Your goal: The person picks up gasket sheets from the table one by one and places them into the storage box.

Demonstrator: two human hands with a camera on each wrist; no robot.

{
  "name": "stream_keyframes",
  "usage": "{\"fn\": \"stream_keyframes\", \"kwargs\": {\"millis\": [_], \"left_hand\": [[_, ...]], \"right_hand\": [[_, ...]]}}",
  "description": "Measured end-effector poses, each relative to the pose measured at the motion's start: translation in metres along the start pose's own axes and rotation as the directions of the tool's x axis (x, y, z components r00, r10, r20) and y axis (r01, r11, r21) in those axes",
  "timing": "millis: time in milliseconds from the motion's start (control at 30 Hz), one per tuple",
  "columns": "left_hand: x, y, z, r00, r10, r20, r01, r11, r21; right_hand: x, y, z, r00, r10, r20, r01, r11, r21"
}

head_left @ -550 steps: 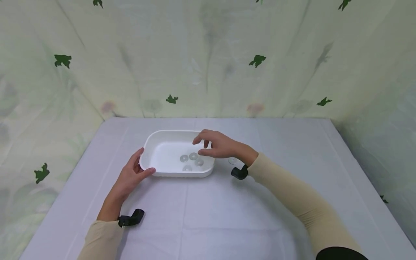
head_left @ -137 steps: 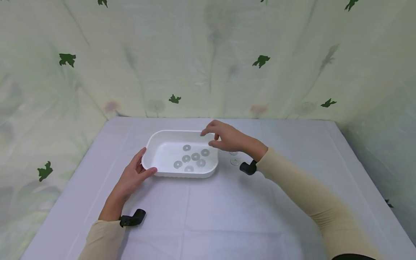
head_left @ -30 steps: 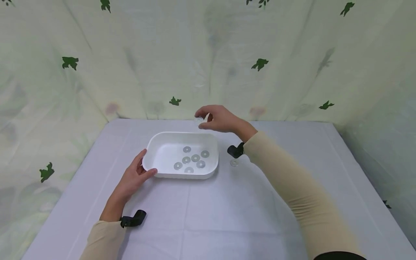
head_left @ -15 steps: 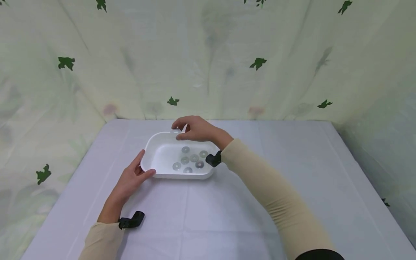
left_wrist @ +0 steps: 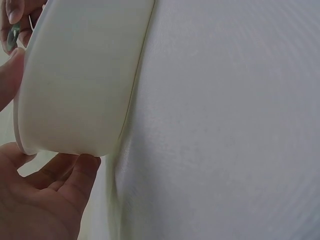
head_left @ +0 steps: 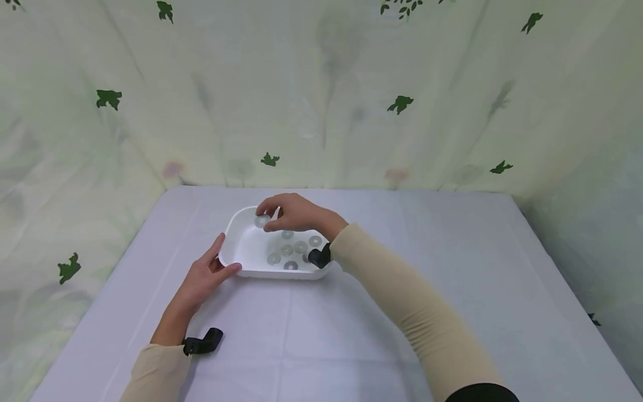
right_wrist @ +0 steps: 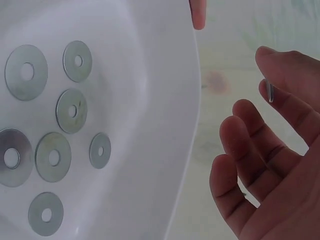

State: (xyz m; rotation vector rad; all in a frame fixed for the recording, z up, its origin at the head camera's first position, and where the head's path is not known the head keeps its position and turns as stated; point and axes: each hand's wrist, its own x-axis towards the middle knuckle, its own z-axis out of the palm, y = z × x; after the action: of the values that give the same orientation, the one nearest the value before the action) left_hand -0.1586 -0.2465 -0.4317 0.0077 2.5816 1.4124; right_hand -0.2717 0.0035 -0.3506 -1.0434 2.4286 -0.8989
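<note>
A white rectangular tray (head_left: 246,240) with rounded corners stands on the table. My left hand (head_left: 200,279) grips its near left corner, the thumb over the rim and the fingers against the outer wall (left_wrist: 85,75). Between thumb and index finger of my right hand (head_left: 296,213) is a flat metal washer (head_left: 262,221), held on edge over the tray's far left part; the right wrist view also shows this washer (right_wrist: 270,93) edge-on. Several washers (right_wrist: 53,157) lie flat and apart on the tray floor. My right hand and wrist camera cover some of them in the head view.
A white cloth covers the table (head_left: 341,335). Behind it hangs a pale curtain (head_left: 326,111) with green leaf prints. My right sleeve (head_left: 402,290) crosses over the tablecloth at the tray's right. Each wrist wears a small black camera (head_left: 203,341).
My right hand has carried the washer from behind the tray leftward and down over its far left part. The left hand keeps its grip. Earlier, more washers had gathered in the tray.
</note>
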Motion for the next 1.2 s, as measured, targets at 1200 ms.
{"fn": "stream_keyframes", "kwargs": {"millis": [1200], "left_hand": [[0.001,-0.004,0.000,1.000,0.019,-0.008,-0.019,1.000,-0.011]], "right_hand": [[-0.085,0.012,-0.020,0.999,-0.006,-0.046,-0.002,0.986,-0.169]]}}
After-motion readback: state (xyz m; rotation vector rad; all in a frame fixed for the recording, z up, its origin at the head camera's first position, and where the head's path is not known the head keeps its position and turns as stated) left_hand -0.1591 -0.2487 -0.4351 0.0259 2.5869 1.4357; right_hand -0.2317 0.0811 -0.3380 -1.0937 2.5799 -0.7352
